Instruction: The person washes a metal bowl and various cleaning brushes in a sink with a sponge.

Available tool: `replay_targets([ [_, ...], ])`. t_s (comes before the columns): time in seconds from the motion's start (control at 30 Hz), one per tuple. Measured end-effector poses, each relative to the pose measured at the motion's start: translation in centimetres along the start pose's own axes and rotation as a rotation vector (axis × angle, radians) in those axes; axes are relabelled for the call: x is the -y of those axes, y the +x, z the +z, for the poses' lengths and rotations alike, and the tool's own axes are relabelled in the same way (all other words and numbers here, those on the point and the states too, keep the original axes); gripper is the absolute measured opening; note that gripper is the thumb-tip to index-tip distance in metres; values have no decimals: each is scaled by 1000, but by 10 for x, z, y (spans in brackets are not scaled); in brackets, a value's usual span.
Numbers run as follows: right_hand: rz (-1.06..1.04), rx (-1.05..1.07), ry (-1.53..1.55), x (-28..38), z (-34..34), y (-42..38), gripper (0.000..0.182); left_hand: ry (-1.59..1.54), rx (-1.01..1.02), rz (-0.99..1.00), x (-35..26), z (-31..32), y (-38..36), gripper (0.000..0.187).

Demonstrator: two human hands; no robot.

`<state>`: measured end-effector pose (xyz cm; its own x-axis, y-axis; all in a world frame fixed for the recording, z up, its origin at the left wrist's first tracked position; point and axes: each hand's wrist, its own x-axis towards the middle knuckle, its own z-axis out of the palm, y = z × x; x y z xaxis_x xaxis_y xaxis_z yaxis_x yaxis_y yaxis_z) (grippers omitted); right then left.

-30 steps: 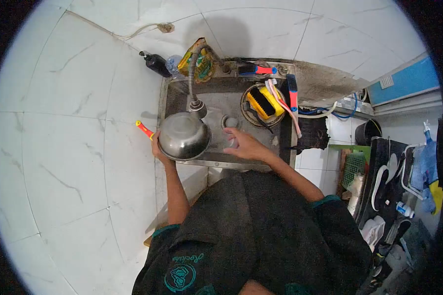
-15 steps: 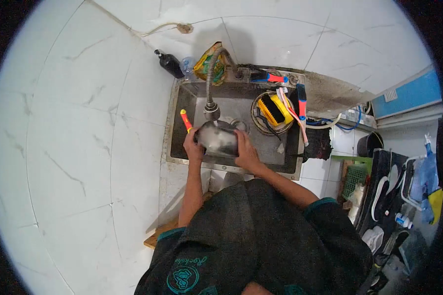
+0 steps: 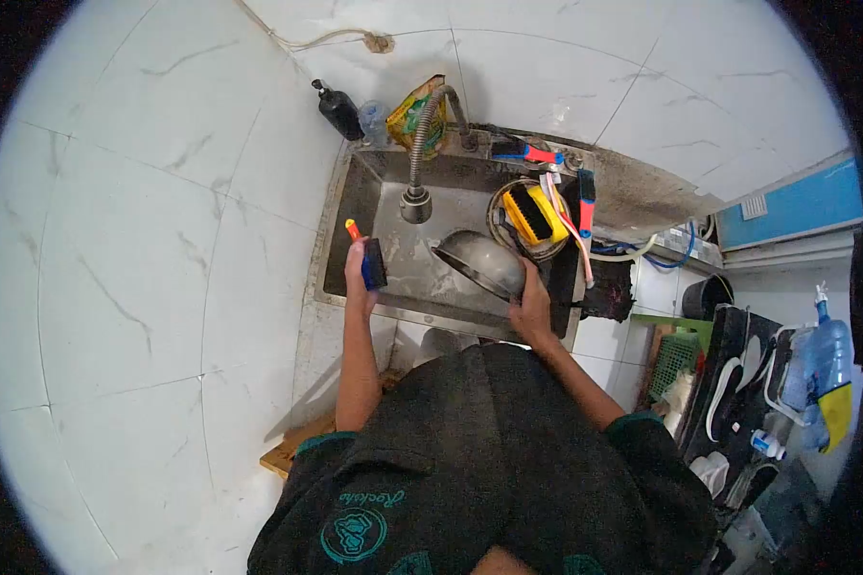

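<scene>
My left hand (image 3: 358, 273) is wrapped round a brush (image 3: 374, 265) with dark bristles and a red and yellow handle end, over the left side of the sink (image 3: 422, 314). In my right hand (image 3: 533, 305) is a metal bowl (image 3: 484, 259), gripped by its right side and tilted, with its rim toward the lower left. The faucet head (image 3: 416, 205) hangs above and left of the bowl. Just beyond the bowl, a yellow brush (image 3: 535, 213) with black bristles lies in a round container (image 3: 497, 213) at the sink's right.
A black bottle (image 3: 338, 110), a clear bottle (image 3: 373, 123) and a yellow-green pouch (image 3: 417, 115) stand behind the sink. Two red-blue brushes (image 3: 527, 153) (image 3: 586, 203) lie on its back and right rims. Shelves with a green basket (image 3: 676, 366) are at the right.
My hands have moved apart. My left hand has let go of the bowl and shows the brush, while my right hand has carried the bowl to the right and tilted it.
</scene>
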<state>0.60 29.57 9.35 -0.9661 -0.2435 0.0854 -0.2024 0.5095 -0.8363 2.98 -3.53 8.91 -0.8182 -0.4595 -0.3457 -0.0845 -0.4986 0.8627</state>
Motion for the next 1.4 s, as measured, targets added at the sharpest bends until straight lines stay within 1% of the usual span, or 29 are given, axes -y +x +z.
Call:
replay_targets([
  [0.1, -12, -65, 65, -1, -8, -5, 70, 81, 68, 49, -1, 10, 1, 29],
  [0.2, 14, -122, 135, 3, -20, -7, 67, 46, 54, -12, -3, 27, 2, 29],
  [0.27, 44, -156, 204, 1, -24, -8, 64, 44, 53, 2, -3, 42, 1, 28],
  [0.33, 241, -165, 507, 14, -32, -8, 61, 8, 58, -12, 4, 44, 3, 28],
  [0.4, 230, -224, 482, -8, -27, -8, 58, -65, 76, -45, 16, 43, 9, 30],
  [0.5, 195, -293, 393, -32, -28, -9, 58, -83, 34, -26, 28, 46, 14, 34],
  [0.57, 179, -318, 330, -46, -30, -12, 59, -73, 55, -6, 37, 42, 21, 36],
  [0.6, 185, -322, 327, -44, -33, -10, 60, -66, 65, 4, 37, 42, 22, 37],
  [0.67, 241, -321, 418, -39, -36, -11, 61, -21, 121, -28, 37, 39, 22, 37],
  [0.73, 338, -307, 606, -1, -49, -11, 62, 47, 139, -55, 35, 41, 22, 37],
  [0.8, 332, -272, 560, 18, -50, -10, 60, 137, 112, -74, 34, 37, 22, 36],
  [0.83, 326, -253, 537, 22, -51, -8, 60, 211, 96, -35, 34, 32, 23, 34],
  [0.87, 508, -184, 672, 12, -43, -9, 55, 284, 80, 8, 32, 26, 26, 32],
  [0.9, 502, -107, 636, -8, -26, -9, 55, 357, 62, 52, 34, 18, 30, 29],
  [0.93, 496, -30, 602, -12, -13, -3, 56, 492, -8, 257, 38, 10, 35, 27],
  [0.97, 565, 64, 729, -16, -5, -4, 58, 625, -79, 463, 44, 3, 39, 25],
  [1.0, 645, 157, 844, 0, -5, -1, 61, 754, -150, 670, 46, -3, 40, 23],
  [1.07, 783, 202, 929, 11, 13, 8, 50, 823, -252, 740, 38, 4, 23, 22],
  [1.1, 791, 222, 949, 11, 25, 13, 50, 855, -305, 775, 36, 6, 14, 22],
  [1.13, 798, 243, 968, 8, 41, 20, 49, 813, -351, 770, 41, 2, 12, 19],
  [1.27, 894, 369, 1086, -2, 76, 45, 49, 900, -437, 826, 47, -7, 2, 15],
  [1.37, 907, 433, 1037, 10, 74, 55, 46, 977, -351, 888, 41, -9, 1, 14],
  [1.4, 916, 420, 1022, 17, 70, 56, 45, 1021, -362, 911, 39, -6, -1, 13],
])
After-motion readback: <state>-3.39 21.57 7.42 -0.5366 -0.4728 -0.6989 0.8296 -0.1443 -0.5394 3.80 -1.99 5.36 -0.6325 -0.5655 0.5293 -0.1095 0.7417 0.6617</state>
